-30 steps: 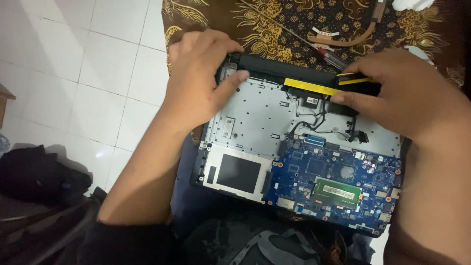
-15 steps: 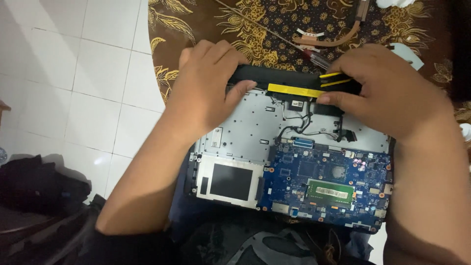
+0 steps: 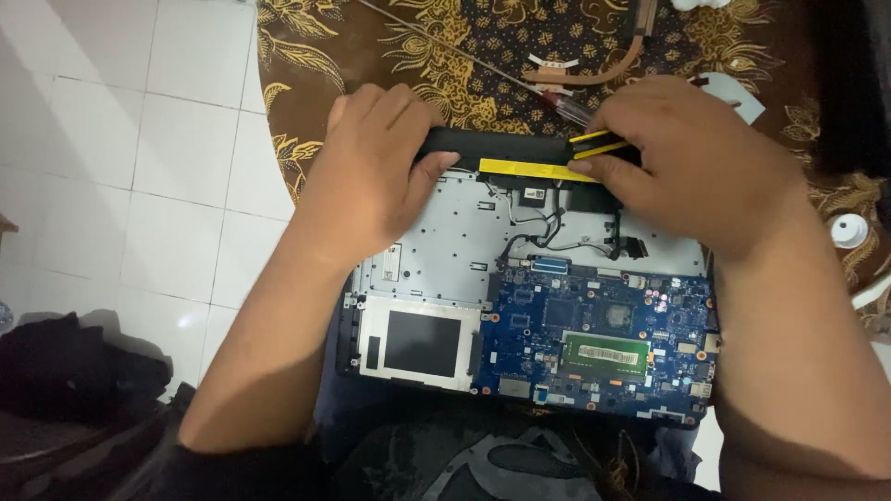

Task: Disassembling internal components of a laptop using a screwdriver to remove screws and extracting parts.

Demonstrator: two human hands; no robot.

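I gripped the long black battery (image 3: 520, 153) with my left hand (image 3: 371, 176) and right hand (image 3: 691, 162) at the far edge of the opened laptop (image 3: 445, 250), its blue circuit board (image 3: 594, 334) exposed.

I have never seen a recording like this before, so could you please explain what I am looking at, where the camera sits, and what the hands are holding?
The picture comes from a camera worn on a person's head, looking down at their own two bare hands. An opened laptop rests on their lap, its back cover off, so the blue circuit board and a grey metal frame show. The left hand and the right hand both grip a long black battery bar with a yellow label at the laptop's far edge. Beyond it lies a brown patterned cloth with a screwdriver and a copper cooling pipe on it. White floor tiles lie to the left.
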